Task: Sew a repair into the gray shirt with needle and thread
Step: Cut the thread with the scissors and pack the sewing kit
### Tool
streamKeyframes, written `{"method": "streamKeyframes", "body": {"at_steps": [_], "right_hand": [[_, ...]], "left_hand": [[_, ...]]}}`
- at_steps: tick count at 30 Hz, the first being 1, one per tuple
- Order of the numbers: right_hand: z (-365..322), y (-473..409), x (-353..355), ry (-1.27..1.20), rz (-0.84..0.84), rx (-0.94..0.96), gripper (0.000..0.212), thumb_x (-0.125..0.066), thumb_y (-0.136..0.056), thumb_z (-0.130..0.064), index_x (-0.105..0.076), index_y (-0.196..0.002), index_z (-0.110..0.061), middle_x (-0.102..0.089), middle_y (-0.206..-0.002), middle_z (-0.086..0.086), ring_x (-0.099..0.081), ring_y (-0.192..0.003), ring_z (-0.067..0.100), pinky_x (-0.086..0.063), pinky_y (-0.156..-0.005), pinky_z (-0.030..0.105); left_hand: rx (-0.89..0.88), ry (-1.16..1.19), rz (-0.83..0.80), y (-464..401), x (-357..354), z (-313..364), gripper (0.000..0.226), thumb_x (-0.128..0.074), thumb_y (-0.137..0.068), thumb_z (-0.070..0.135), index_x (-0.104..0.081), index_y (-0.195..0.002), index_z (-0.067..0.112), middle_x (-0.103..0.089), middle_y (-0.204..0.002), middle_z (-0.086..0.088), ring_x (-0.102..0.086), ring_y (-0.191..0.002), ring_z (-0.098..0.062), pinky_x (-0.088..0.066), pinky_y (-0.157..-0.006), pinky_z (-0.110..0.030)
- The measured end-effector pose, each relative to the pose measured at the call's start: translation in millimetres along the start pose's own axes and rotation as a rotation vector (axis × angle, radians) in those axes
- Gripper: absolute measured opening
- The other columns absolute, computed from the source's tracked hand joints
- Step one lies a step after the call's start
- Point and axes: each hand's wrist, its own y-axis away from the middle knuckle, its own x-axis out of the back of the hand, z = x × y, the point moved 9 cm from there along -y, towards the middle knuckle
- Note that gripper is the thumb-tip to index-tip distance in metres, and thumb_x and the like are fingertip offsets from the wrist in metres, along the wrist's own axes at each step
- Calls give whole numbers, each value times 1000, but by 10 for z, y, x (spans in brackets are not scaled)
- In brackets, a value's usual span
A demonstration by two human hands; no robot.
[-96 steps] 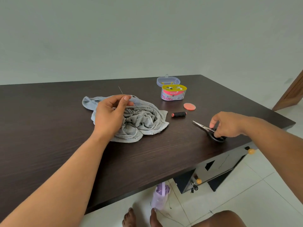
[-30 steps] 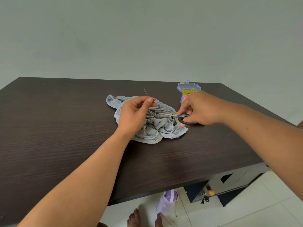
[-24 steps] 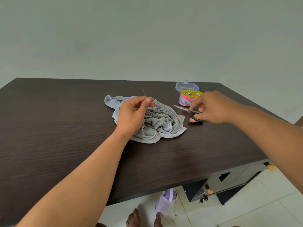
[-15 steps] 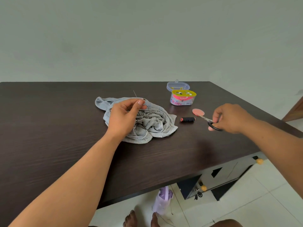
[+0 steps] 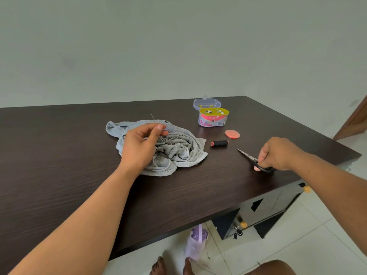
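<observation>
The gray shirt (image 5: 178, 149) lies crumpled on the dark wooden table (image 5: 59, 165). My left hand (image 5: 142, 145) rests on its left side and pinches a thin needle (image 5: 152, 117) that points up and away; a dark thread (image 5: 170, 134) curls from my fingertips onto the fabric. My right hand (image 5: 278, 153) is down at the table's right side, gripping the black handles of small scissors (image 5: 251, 158) whose blades point left, toward the shirt. A black thread spool (image 5: 220, 143) lies between the shirt and the scissors.
An open sewing kit box (image 5: 212, 117) with a yellow tray and clear lid stands behind the spool, an orange disc (image 5: 232, 133) beside it. The table's right edge runs close to my right hand. A cabinet (image 5: 264, 211) and a purple bottle (image 5: 195, 245) sit on the floor below.
My right hand took the scissors from the table to the shirt beside my left fingers, then drew them back right and down to the tabletop. My left hand kept hold of the needle.
</observation>
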Motion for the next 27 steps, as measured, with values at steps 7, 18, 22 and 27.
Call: {"method": "streamKeyframes", "body": {"at_steps": [7, 18, 22, 27], "right_hand": [[-69, 21, -36, 20, -118, 37, 13, -85, -76, -29, -78, -85, -24, -72, -83, -2, -66, -74, 16, -51, -64, 23], [-1179, 182, 629, -670, 193, 452, 10, -76, -86, -24, -78, -95, -29, -66, -77, -8, -52, -58, -6, -40, -64, 12], [-1206, 179, 690, -751, 174, 472, 14, -77, -84, -32, -79, -98, -30, -76, -94, -2, -64, -76, 2, -51, -80, 23], [-1083, 182, 730, -800, 170, 488, 13, -77, -84, -32, -79, -97, -28, -77, -96, -4, -70, -96, 14, -53, -93, 32]], "left_hand": [[8, 37, -27, 11, -32, -17, 14, -63, -100, 28, -75, -95, 31, -78, -87, 15, -62, -75, -15, -48, -62, -9], [-60, -123, -194, 77, -681, 259, 22, -64, -99, 21, -78, -82, 17, -75, -75, 2, -52, -52, -8, -43, -51, -22], [-25, -154, -224, 75, -904, 303, 25, -63, -100, 23, -76, -80, 17, -69, -60, 11, -41, -42, -7, -36, -45, -19], [-64, -190, -262, 123, -1215, 475, 26, -63, -100, 24, -77, -81, 15, -71, -62, 6, -37, -36, -4, -32, -46, -16]]}}
